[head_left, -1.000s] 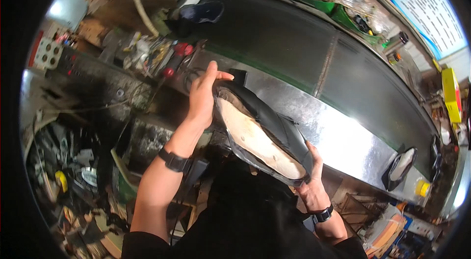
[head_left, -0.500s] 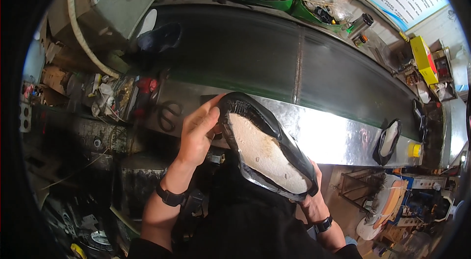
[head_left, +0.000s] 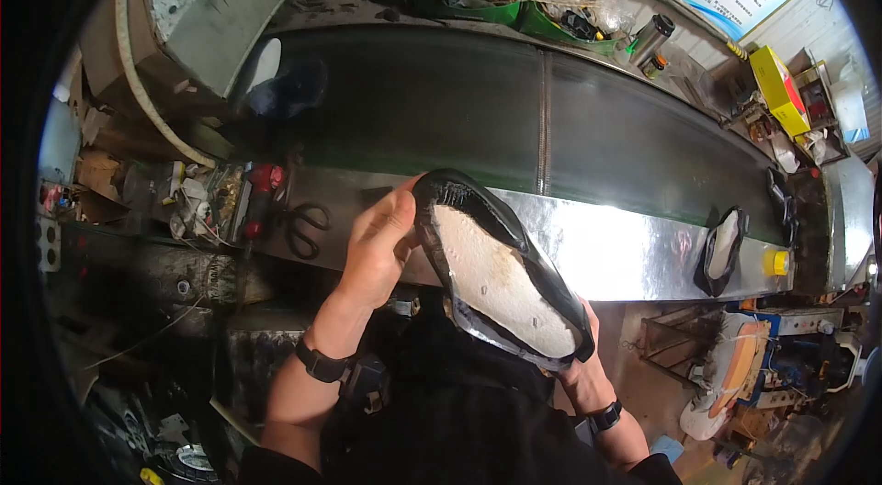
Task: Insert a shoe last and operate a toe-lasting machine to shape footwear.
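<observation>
Both my hands hold a black shoe upper (head_left: 505, 269), bottom side up, with its off-white insole board facing me. My left hand (head_left: 377, 251) grips the upper-left end, thumb on the edge and fingers behind it. At the lower-right end my right hand (head_left: 588, 373) is closed around the shoe's edge, its fingers mostly hidden by the shoe. The black edge is folded in around the pale board and looks gathered at the upper-left end. The shoe is tilted in front of a shiny metal ledge (head_left: 597, 251).
Behind the ledge runs a dark conveyor belt (head_left: 432, 108). A similar upper (head_left: 724, 246) and a yellow cap (head_left: 776, 262) are on the ledge at right. Black-handled scissors (head_left: 308, 232) lie at left. A dark shoe (head_left: 294, 85) sits far left on the belt. Green bins (head_left: 560, 24) stand behind.
The view has shifted a little, so the belt and ledge appear slightly further left. Both hands keep the same hold on the shoe upper, which has barely turned.
</observation>
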`<state>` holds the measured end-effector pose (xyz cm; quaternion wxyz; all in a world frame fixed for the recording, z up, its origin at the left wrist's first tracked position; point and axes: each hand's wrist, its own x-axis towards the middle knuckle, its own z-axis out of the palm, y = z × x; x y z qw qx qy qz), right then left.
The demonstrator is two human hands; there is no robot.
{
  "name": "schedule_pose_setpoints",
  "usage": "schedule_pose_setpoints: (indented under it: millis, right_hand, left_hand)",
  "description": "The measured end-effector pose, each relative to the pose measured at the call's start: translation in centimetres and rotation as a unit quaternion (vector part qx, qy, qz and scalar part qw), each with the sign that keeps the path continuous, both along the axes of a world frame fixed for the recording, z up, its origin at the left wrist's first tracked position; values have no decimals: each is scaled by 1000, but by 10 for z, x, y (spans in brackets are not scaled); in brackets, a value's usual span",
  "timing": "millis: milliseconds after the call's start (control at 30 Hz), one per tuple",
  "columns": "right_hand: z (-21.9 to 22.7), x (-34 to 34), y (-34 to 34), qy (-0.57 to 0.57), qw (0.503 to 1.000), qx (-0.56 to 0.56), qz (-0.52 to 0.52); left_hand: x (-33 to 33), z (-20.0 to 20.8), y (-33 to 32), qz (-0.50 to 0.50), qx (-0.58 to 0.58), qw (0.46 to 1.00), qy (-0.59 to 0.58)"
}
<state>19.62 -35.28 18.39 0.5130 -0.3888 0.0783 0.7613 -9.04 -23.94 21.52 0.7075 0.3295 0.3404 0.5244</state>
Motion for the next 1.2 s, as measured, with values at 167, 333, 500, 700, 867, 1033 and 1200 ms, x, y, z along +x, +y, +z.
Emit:
schedule_pose_setpoints:
  millis: [167,333,500,700,867,1033,1200]
  right_hand:
    - [-50,77,8,-202,977,11,-73]
    - [-95,249,21,-378,912,54,-150]
    - [-86,312,26,-643,605,-115,-455]
    - [-92,37,84,-624,697,223,274]
    - [-157,-88,86,-688,234,544,420]
    - [-164,52,57,-732,237,448,456]
    - [-115,153,25,-745,343,168,547]
  left_hand:
    - [2,-84,-1,28,-7,932,362]
    - [-56,-167,-51,88,-38,856,509]
    - [-80,-164,-92,163,-64,825,538]
    - [-21,-146,-17,147,7,890,432]
    - [-5,-143,76,136,98,861,480]
    - [-126,-127,173,133,230,609,747]
    - [-255,-99,219,-26,62,385,921]
